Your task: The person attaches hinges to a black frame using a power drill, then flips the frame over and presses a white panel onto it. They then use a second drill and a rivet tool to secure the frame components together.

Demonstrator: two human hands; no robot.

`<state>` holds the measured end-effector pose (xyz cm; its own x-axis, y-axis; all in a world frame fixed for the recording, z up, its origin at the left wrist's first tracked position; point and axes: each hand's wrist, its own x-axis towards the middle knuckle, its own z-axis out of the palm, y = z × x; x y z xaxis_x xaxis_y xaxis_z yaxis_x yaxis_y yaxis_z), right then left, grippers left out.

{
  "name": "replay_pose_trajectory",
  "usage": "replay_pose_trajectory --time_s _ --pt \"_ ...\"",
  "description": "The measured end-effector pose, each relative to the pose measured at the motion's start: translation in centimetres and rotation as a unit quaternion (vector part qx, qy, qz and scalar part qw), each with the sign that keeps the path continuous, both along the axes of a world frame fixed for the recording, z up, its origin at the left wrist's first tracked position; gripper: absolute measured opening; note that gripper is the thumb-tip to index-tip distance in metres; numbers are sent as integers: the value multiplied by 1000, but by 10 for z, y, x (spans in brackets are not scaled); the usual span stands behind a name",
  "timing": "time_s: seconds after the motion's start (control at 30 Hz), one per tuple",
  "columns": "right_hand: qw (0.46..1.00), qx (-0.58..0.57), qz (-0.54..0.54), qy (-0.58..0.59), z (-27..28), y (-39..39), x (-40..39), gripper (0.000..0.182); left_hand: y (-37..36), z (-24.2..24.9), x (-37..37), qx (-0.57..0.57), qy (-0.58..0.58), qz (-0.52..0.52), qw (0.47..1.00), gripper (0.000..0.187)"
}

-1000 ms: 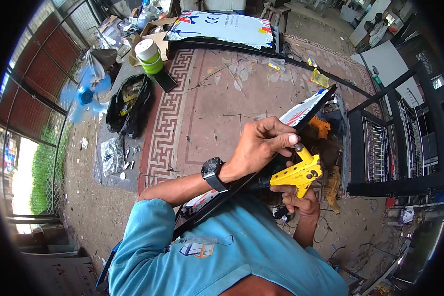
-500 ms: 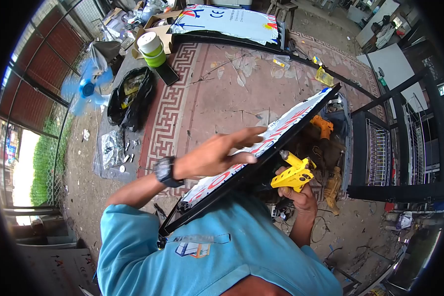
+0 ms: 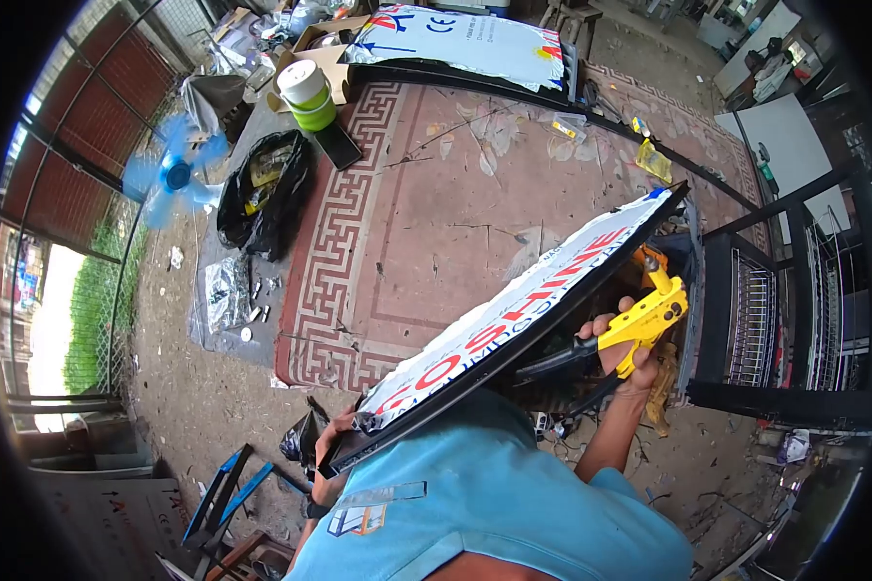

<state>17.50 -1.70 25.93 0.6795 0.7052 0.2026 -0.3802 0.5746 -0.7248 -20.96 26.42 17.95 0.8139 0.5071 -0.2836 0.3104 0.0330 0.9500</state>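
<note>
The yellow hand riveter (image 3: pixel 646 318) was held up under the far, raised end of a black-framed sign panel (image 3: pixel 513 310), its nose close to the frame's edge. The right hand (image 3: pixel 628 356) was wrapped around its handles, fingers closed. The panel slanted across the person's lap, printed face up with red lettering. The left hand (image 3: pixel 337 433) gripped the panel's near lower corner, though it was mostly hidden, so how tightly was hard to judge. Beyond lay a patterned red mat (image 3: pixel 426 203), a black bag (image 3: pixel 262 194) and green tape rolls (image 3: pixel 310 95).
</note>
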Motion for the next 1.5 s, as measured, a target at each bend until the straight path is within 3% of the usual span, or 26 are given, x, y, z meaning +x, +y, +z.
replay_pose_trajectory --time_s 0.07,0.1,0.13,0.2,0.23,0.27,0.33,0.37,0.4,0.43,0.47,0.53,0.73,0.8,0.87,0.93,0.97,1.03,1.13,1.17,1.33,1.5 --pt "1000 0 -5 -20 11 6 6 69 -2 -6 16 -57 -53 55 995 38" --pt "1000 -7 -5 -24 11 3 7 70 1 6 29 -36 -33 104 993 25" --pt "1000 -17 -5 -25 11 1 7 71 12 26 38 -32 27 112 993 25" --pt "999 -7 -39 -21 11 -5 2 72 48 47 61 143 37 46 988 32" --pt "998 -44 -45 -17 14 -8 -2 74 58 53 74 -4 -19 126 992 33" --pt "996 -82 -46 -14 20 -9 -7 76 81 46 81 -31 -34 128 991 33" --pt "990 -110 -86 -2 14 -12 -16 75 126 42 105 66 -45 93 992 37" --pt "988 -123 -94 -7 3 -17 -16 74 153 54 113 141 110 42 983 36" --pt "985 -135 -104 -16 -6 -21 -16 73 166 41 127 189 -20 84 978 36" --pt "983 -150 -103 -15 -8 -21 -19 70 178 49 138 150 -43 59 986 36" --pt "980 -165 -110 -14 -8 -18 -23 68 181 56 152 89 -141 53 985 35" --pt "974 -197 -113 -12 -3 -6 -31 65 213 28 166 89 -169 36 981 34" --pt "954 -281 56 -87 23 61 -48 59 216 20 173 24 -185 50 981 47" --pt "937 -295 117 -146 46 102 -52 57 211 18 177 71 -198 125 970 61" --pt "912 -322 166 -192 67 143 -53 58 191 25 186 112 -249 229 934 87" --pt "882 -351 201 -243 95 187 -58 61 167 42 193 165 -250 321 898 92" --pt "873 -351 227 -253 106 209 -60 62 160 48 200 160 -253 327 896 92" --pt "847 -364 281 -266 127 250 -64 61 147 53 213 217 -166 450 850 92" --pt "793 -405 348 -294 145 304 -65 54 148 49 226 207 -129 488 838 88" --pt "772 -425 352 -314 149 318 -67 53 149 49 227 189 -172 492 832 80" --pt "712 -475 367 -363 148 361 -69 51 151 51 235 197 -166 517 816 81" --pt "694 -495 388 -351 157 371 -73 53 151 52 237 210 -172 529 804 81"
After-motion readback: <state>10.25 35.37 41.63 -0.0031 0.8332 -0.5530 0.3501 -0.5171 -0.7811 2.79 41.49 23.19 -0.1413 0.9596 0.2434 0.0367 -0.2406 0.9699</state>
